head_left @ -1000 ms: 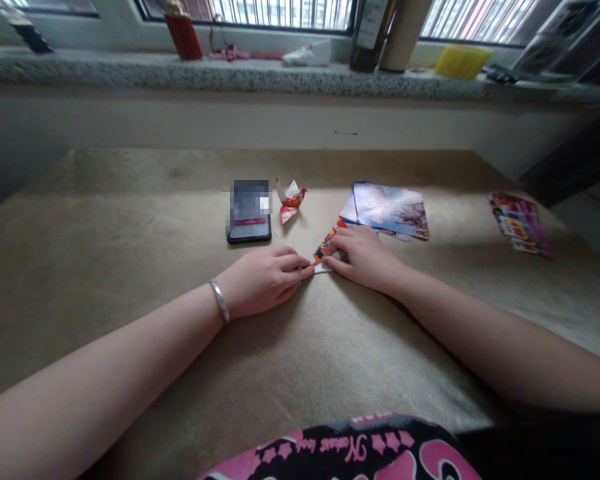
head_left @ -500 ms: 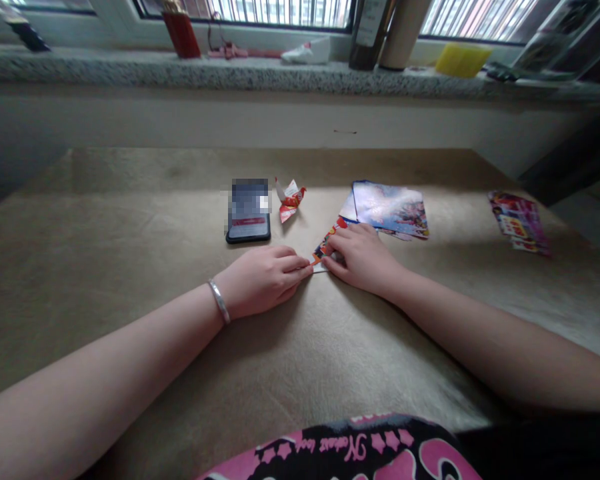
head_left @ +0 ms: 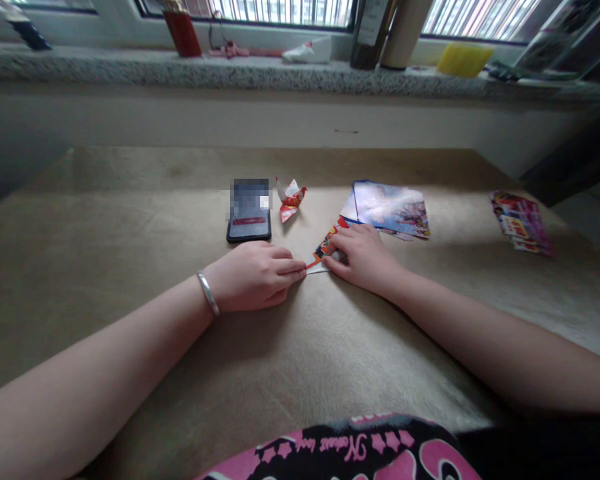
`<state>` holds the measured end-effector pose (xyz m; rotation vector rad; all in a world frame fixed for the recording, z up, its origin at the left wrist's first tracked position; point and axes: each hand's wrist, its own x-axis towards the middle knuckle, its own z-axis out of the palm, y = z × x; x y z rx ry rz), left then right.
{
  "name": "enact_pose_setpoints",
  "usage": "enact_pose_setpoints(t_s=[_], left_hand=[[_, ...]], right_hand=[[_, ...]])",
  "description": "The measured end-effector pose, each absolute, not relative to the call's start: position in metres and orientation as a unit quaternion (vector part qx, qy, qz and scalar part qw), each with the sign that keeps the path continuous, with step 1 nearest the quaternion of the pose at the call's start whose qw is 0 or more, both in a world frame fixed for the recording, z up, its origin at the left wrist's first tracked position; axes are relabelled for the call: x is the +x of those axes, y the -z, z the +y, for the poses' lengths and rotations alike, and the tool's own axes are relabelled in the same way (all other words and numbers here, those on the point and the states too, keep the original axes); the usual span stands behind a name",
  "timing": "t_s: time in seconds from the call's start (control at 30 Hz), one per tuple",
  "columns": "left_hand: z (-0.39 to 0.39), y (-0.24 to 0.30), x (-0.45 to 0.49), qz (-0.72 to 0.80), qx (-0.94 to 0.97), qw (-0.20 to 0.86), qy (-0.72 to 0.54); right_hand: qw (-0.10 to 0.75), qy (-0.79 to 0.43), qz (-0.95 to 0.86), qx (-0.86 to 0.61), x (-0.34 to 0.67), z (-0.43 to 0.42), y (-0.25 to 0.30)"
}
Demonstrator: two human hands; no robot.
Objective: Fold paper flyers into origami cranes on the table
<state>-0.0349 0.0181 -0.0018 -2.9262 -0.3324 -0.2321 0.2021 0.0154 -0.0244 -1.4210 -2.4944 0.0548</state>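
Observation:
A piece of folded paper (head_left: 321,252), red and multicoloured on one face and white on the other, lies on the table between my hands. Its pointed near-left tip meets the fingertips of my left hand (head_left: 257,277), which are pressed together there; a silver bangle circles that wrist. My right hand (head_left: 364,257) has its fingers curled over the paper's right part and pins it down, hiding much of it. Just beyond stands a small red-and-white folded paper crane (head_left: 293,200). A black phone (head_left: 249,227), its screen partly blurred out, lies beyond my left hand.
Glossy picture sheets (head_left: 393,207) lie just past my right hand. Colourful wrappers or cards (head_left: 520,223) sit at the table's far right. Behind the table (head_left: 145,200), a stone windowsill (head_left: 260,72) carries a red container (head_left: 183,33), bottles and a yellow block (head_left: 465,60).
My left hand has slid a little to the left and away from the right hand, showing more of the paper's tip. My right hand has stayed almost still on the paper.

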Motion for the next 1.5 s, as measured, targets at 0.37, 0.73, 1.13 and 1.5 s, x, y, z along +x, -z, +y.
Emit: enact_pose_setpoints(t_s=[0.37,0.73,1.13,1.5], left_hand=[[0.023,-0.002,-0.039,-0.115,-0.985,-0.018,0.126],[0.018,0.003,-0.034,-0.173,-0.978,-0.029,0.116],[0.010,0.007,-0.024,-0.207,-0.973,0.038,0.089],[0.010,0.008,-0.022,-0.193,-0.975,0.058,0.087]], right_hand=[[0.156,-0.022,-0.861,-0.484,0.207,0.015,0.028],[0.170,-0.017,-0.866,-0.471,0.205,0.015,0.027],[0.166,-0.014,-0.864,-0.475,0.203,0.016,0.024],[0.215,-0.034,-0.867,-0.449,0.207,0.017,0.026]])
